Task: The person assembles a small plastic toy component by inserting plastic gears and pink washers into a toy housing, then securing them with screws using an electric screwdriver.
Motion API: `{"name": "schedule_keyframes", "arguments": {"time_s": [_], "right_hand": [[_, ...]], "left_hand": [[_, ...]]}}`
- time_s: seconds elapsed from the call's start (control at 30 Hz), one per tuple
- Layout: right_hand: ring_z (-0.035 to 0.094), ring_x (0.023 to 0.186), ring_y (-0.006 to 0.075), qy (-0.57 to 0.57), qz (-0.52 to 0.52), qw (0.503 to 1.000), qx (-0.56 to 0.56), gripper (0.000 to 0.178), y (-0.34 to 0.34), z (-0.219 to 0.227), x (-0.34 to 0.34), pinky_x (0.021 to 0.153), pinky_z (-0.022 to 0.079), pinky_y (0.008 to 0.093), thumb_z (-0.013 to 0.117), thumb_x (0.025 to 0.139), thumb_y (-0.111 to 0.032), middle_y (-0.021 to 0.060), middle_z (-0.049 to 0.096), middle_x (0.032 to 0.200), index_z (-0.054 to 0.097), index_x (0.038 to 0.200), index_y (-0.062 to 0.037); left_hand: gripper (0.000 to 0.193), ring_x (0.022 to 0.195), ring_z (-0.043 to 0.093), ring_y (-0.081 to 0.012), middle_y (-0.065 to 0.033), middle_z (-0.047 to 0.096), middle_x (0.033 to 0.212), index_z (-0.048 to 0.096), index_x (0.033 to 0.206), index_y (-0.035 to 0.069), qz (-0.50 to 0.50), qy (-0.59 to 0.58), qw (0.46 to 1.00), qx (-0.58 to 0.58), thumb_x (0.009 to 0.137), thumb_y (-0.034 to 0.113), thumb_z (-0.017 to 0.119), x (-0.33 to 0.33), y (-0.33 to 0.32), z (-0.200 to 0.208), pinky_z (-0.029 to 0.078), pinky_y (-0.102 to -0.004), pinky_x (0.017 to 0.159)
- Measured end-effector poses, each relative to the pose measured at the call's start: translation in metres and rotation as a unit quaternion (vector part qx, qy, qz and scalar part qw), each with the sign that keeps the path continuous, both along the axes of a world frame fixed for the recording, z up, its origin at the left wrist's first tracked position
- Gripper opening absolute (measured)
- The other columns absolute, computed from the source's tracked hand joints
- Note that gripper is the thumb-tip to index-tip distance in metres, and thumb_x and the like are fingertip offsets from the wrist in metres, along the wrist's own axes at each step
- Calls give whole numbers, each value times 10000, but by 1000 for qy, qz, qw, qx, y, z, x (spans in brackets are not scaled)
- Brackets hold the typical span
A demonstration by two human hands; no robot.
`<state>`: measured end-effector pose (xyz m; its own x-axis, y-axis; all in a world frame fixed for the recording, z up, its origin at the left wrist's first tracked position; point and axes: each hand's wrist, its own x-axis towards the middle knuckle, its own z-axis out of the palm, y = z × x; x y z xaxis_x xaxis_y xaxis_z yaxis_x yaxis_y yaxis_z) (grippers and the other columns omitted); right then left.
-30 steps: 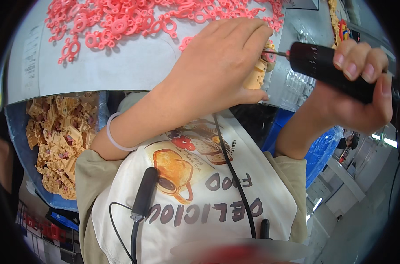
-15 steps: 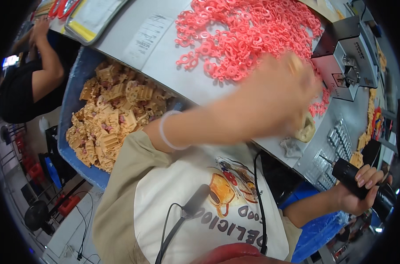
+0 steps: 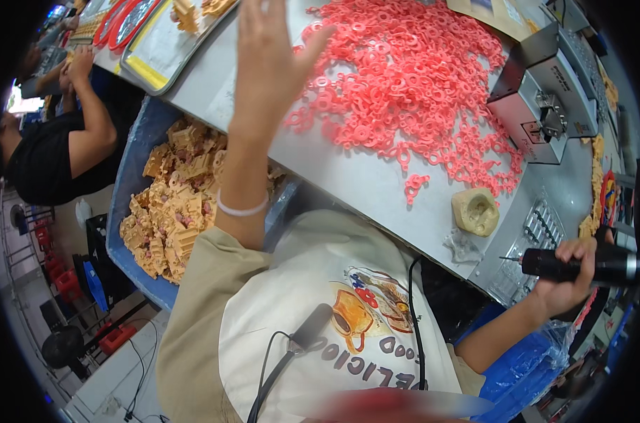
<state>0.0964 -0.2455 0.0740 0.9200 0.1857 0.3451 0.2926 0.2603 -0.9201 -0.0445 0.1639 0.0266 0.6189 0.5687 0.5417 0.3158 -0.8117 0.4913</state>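
Observation:
My left hand (image 3: 267, 67), with a pale band at its wrist, is raised over the table's far left part, fingers stretched out and nothing in them. Close by it, tan molded parts (image 3: 186, 15) show at a tray (image 3: 154, 53) with a yellow strip; whether they rest on it I cannot tell. At the right, my right hand (image 3: 570, 271) grips a black rotary tool (image 3: 545, 264), its thin metal bit pointing left. Between the hands, a cream block with a hollow (image 3: 475, 211) sits at the table's near edge beside a crumpled clear bag (image 3: 463, 247).
Pink ring-shaped pieces (image 3: 404, 92) cover much of the table (image 3: 313, 155). A grey metal device (image 3: 545, 106) stands at the right. A blue bin (image 3: 119, 211) of tan parts is at the left. Beyond it, another person (image 3: 59, 151) works. Clear plastic trays (image 3: 538, 225) lie right.
My left hand has swung from over the pink pieces and block to the far left, now with spread fingers. The block is uncovered. The tool has turned more level. Tan parts now show by the tray.

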Motion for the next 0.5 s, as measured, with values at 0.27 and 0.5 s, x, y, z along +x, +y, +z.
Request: {"name": "schedule_keyframes", "arguments": {"time_s": [0.27, 0.5], "right_hand": [[651, 740, 193, 154, -133, 958, -201, 644, 29, -37, 20, 665, 552, 328, 729, 904, -97, 109, 637, 981, 358, 1429, -47], [612, 953, 141, 98, 6, 918, -384, 471, 17, -33, 28, 832, 514, 282, 707, 921, -100, 72, 651, 1059, 565, 1366, -46]], "left_hand": [[481, 1346, 452, -402, -169, 479, 1419, 611, 1283, 95, -270, -56, 959, -58, 825, 92, 760, 39, -100, -23, 450, -467, 1061], [475, 1296, 512, -354, -155, 544, 1367, 641, 1260, 69, -356, -57, 927, -107, 803, -8, 747, 47, -118, -27, 466, -438, 1046]]}}
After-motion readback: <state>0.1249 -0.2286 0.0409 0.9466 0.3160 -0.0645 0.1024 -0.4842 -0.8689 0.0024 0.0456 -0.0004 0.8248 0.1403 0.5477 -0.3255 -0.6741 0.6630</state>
